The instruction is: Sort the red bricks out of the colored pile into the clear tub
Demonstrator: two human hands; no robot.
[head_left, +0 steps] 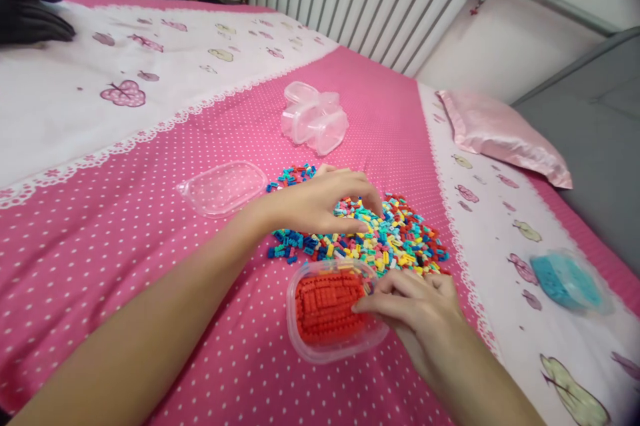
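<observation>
A mixed pile of small toy building bricks lies on the bed in many colours. My left hand is over the pile, palm down, with its fingers apart and thumb stretched out. In front of the pile stands a clear plastic box holding red bricks packed in neat rows. At the box's right side is my right hand, its fingers curled and the thumb tip reaching onto the red bricks. Whatever its fingertips may pinch is too small or hidden to make out.
A clear lid lies left of the pile. Several empty clear boxes sit behind it. At the right rests a box of blue bricks; farther back is a pink pillow. A black-gloved hand shows at the far left.
</observation>
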